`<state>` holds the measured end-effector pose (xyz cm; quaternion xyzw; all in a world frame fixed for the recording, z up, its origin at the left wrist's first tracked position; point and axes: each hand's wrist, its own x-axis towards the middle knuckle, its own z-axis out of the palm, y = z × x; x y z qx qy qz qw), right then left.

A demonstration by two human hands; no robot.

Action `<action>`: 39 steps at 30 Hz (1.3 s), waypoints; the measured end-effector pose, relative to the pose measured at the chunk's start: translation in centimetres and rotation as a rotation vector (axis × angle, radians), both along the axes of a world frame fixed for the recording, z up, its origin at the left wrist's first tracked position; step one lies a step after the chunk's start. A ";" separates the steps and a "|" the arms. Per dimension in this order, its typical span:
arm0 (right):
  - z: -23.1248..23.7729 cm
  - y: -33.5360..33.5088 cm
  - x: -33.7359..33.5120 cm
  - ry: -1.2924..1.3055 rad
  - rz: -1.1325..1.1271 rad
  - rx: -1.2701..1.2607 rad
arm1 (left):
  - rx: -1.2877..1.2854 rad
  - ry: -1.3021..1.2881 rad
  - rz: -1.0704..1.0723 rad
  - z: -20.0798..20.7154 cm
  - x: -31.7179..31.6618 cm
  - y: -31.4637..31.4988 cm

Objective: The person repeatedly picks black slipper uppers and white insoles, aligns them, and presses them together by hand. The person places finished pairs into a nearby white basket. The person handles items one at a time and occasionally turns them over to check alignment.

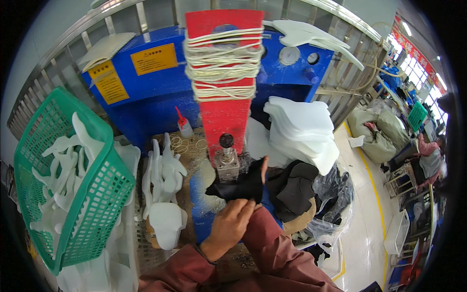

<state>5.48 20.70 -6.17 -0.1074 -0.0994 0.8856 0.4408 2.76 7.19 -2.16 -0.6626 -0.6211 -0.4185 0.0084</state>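
A black fabric piece (pixel 239 189) lies under the metal head (pixel 227 164) of a red machine arm (pixel 227 119). My left hand (pixel 227 228) is closed on the near edge of this piece, fingers bent and pressed together. My right hand (pixel 264 170) is mostly hidden behind the fabric; one digit shows along its right edge, gripping it. Just right of it are stacked black shaped pieces (pixel 293 190). White curved pieces (pixel 163 175) lie left of the machine head, with a broader white piece (pixel 167 224) nearer to me.
On the left stands a green basket (pixel 97 204) of white pieces. White sheets (pixel 301 126) are stacked at the back right, and a plastic bag (pixel 335 194) holds dark scraps. A red-tipped bottle (pixel 184 124) stands before the blue machine body (pixel 160 92). A person (pixel 430 155) is far right.
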 end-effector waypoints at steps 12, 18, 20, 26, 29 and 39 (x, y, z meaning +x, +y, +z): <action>1.1 -4.4 0.3 -0.009 0.232 -0.027 | -0.095 0.035 0.051 1.6 -0.4 -4.8; 1.1 -6.7 2.7 -0.049 0.361 -0.103 | -0.109 0.024 0.014 2.1 0.8 -7.1; 0.9 -7.4 3.4 0.045 0.416 -0.095 | -0.107 0.017 0.006 2.2 1.2 -7.6; 0.5 -7.7 5.2 -0.018 0.443 -0.116 | -0.114 0.006 -0.037 2.5 2.0 -8.7; 0.9 -7.6 6.0 0.012 0.420 -0.080 | -0.104 0.026 -0.065 2.4 2.3 -8.7; 2.4 -7.1 7.4 0.072 0.279 0.014 | -0.112 0.013 -0.119 2.0 3.0 -8.3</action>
